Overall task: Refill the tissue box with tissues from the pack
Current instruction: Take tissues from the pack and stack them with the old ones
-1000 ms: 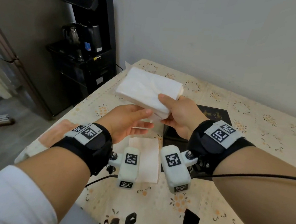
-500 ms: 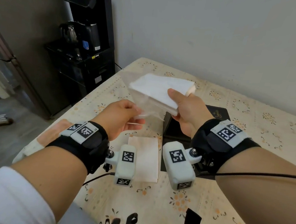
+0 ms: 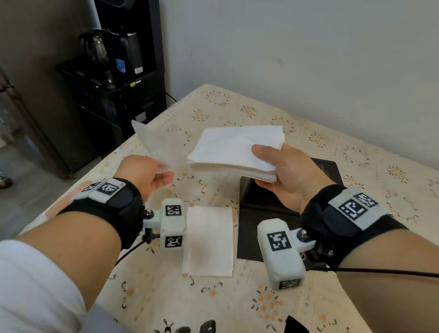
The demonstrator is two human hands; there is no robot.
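Observation:
My right hand (image 3: 285, 173) grips a white stack of tissues (image 3: 231, 148) above the table, thumb on top and fingers beneath. My left hand (image 3: 144, 176) pinches the clear plastic pack wrapper (image 3: 158, 146), which hangs empty to the left of the stack and apart from it. The black tissue box (image 3: 263, 203) stands on the table under my right hand, mostly hidden by the hand and wrist. A separate flat pile of white tissues (image 3: 209, 240) lies on the table between my wrists.
The table (image 3: 375, 166) has a cream floral cloth and stands against a grey wall. A black water dispenser stand (image 3: 114, 74) with kettles is off the table's far left corner. The table's left edge drops to the floor.
The tissue stack has come out of the wrapper. My right hand carried the stack to the right, while my left hand pulled the empty wrapper away to the left.

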